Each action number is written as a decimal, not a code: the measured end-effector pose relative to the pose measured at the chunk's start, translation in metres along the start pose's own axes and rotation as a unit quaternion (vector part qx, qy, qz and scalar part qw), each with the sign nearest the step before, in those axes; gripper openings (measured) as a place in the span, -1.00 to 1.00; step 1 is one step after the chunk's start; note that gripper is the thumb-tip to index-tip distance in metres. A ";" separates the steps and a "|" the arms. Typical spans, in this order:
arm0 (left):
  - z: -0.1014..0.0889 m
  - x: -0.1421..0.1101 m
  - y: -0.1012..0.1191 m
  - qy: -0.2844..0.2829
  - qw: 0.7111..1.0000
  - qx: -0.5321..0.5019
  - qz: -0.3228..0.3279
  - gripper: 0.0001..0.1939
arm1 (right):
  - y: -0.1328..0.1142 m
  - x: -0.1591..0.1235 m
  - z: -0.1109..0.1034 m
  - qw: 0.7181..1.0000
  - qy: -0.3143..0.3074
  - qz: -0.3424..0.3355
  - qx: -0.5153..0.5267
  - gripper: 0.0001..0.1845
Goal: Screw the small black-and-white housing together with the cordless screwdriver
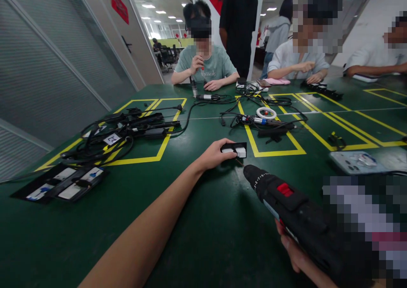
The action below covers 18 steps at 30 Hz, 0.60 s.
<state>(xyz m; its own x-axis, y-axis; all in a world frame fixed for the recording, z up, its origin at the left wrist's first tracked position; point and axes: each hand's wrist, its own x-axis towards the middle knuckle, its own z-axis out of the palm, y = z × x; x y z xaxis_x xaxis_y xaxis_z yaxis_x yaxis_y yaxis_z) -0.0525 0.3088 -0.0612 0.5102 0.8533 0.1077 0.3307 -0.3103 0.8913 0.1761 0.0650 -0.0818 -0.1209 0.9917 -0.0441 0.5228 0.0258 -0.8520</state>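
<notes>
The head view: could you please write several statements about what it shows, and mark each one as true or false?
1. The table is green. True.
2. The right hand holds the power drill. True.
3. The left hand is holding a coil of cable. False: it holds a small black piece with white parts.
4. The power drill has no red on it. False: a red part shows on its upper side.
5. Yellow tape marks the table. True.

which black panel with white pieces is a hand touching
The panel held in the left hand, near the drill; the other panels lie far left with no hand on them.
</notes>
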 end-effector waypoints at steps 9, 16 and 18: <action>0.000 -0.001 0.002 -0.002 1.000 -0.006 0.007 -0.56 | 0.050 0.026 0.019 0.997 0.022 -0.004 0.069 -0.70; 0.000 0.000 0.001 -0.011 1.000 -0.017 0.003 -0.56 | 0.066 0.031 0.031 0.992 0.047 -0.022 0.114 -0.62; 0.000 0.000 0.001 -0.012 1.000 -0.020 0.002 -0.56 | 0.064 0.025 0.027 0.991 0.043 -0.017 0.124 -0.62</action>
<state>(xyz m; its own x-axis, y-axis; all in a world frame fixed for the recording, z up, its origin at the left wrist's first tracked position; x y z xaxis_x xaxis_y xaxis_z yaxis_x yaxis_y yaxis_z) -0.0522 0.3083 -0.0605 0.5301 0.8419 0.1008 0.2965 -0.2954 0.9082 0.1841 0.0878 -0.1518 -0.0557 0.9982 0.0219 0.2950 0.0374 -0.9548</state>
